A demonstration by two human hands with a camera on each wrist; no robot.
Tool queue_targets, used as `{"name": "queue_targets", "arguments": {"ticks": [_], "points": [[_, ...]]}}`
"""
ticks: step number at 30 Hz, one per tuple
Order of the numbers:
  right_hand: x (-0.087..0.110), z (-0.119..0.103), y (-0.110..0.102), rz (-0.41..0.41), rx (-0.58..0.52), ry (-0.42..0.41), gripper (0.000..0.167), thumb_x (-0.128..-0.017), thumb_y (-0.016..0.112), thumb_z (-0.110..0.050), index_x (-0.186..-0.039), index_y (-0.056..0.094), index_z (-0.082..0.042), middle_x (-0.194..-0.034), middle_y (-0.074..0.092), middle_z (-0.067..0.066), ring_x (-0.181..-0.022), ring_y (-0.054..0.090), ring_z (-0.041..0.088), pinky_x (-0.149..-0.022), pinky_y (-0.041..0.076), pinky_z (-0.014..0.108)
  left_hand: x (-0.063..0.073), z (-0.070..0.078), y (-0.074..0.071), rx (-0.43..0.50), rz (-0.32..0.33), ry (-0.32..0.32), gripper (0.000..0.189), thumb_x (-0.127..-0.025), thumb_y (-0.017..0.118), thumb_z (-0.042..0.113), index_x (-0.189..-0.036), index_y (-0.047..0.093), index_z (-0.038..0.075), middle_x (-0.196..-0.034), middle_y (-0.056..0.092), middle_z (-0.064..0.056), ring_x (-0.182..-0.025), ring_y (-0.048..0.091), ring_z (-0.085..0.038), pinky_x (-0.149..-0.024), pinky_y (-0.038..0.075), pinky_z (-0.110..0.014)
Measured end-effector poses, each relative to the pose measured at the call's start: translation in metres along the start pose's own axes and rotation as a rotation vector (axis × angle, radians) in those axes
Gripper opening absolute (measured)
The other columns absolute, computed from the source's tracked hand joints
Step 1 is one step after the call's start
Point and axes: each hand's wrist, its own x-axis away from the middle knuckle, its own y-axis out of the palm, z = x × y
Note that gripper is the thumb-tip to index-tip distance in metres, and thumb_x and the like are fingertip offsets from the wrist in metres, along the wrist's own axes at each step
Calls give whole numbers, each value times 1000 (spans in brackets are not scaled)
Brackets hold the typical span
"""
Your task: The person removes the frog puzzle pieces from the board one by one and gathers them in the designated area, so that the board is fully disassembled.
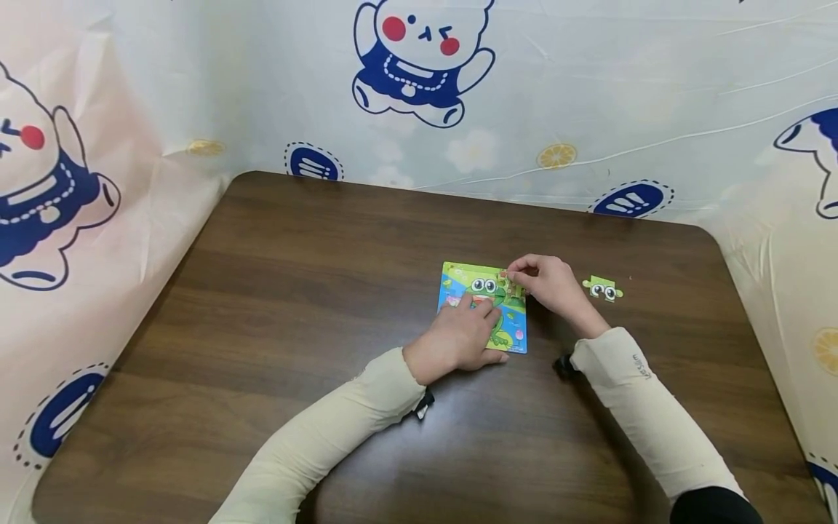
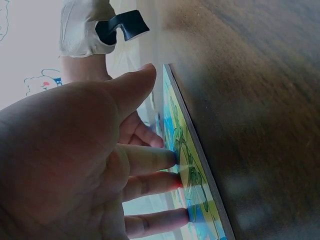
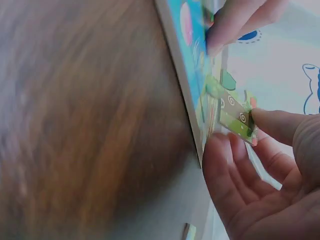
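A square frog jigsaw puzzle (image 1: 517,336) lies on the table, green at the top and blue around the frog. My left hand (image 1: 457,336) rests on its lower left part; in the left wrist view the fairly straight fingers (image 2: 150,187) press their tips against the picture. At the top right corner, my right hand (image 1: 555,290) pinches a green and brown puzzle piece (image 3: 237,114) with white swirls between thumb and fingers. That piece is tilted up from the board, its lower end right at the surface. The fingers partly cover the corner in the head view.
One loose puzzle piece (image 1: 603,289), green with two big eyes, lies on the table to the right of my right hand. The brown wooden table (image 1: 294,291) meets a printed curtain (image 1: 262,87) at its back and sides.
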Motion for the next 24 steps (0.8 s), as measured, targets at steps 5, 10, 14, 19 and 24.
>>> {"name": "queue_targets", "arguments": {"ticks": [5,10,14,19,24], "points": [[-1,0,2,-89,-174,30,28,-103,62,-29,-119,68,-7,-112,74,16,-82,67,21,-72,61,29,0,-1,-1,13,2,-4,81,-95,51,70,-157,39,19,-159,40,3,-140,39,-27,-103,50,-49],[-1,-1,-1,-82,-345,63,32,-103,62,-28,-124,66,-5,-113,73,15,-77,67,14,-73,62,30,2,0,-3,16,-12,1,81,-96,51,69,-158,37,19,-160,39,3,-142,38,-27,-104,50,-50],[-1,-5,-11,-55,-559,106,35,-102,62,-29,-127,63,-5,-112,69,4,-79,68,9,-76,62,30,2,1,-4,15,-18,1,81,-96,51,69,-158,37,19,-161,38,3,-143,38,-27,-105,49,-50],[2,-11,-24,-46,-761,130,35,-101,65,-26,-130,63,-7,-107,68,-2,-77,67,10,-76,62,30,2,1,-3,9,-17,-2,81,-96,50,69,-158,37,19,-161,38,3,-143,38,-27,-105,49,-51],[6,-9,-35,-36,-784,145,38,-100,66,-29,-132,63,-9,-111,68,-2,-81,68,11,-74,62,27,1,0,-2,5,-11,3,81,-96,49,69,-158,37,19,-161,37,3,-144,37,-27,-106,49,-51]]}}
